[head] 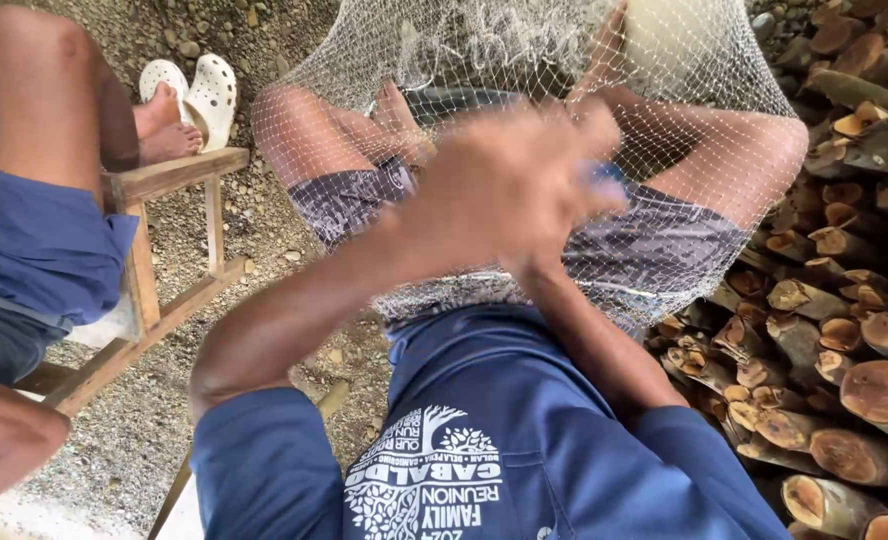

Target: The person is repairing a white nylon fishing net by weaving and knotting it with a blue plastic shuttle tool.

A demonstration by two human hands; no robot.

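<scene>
Head cam: both hands blurred at net (grip unclear); woodpile crowds right edge.

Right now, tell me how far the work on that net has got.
Done: the white net is spread over the knees, and no mended part can be told apart. In hand: both hands, left hand and right hand, are blurred together at the mesh over the lap; something small and blue shows at the right fingers. Left: cannot be judged; no tear or loose end is visible.
</scene>
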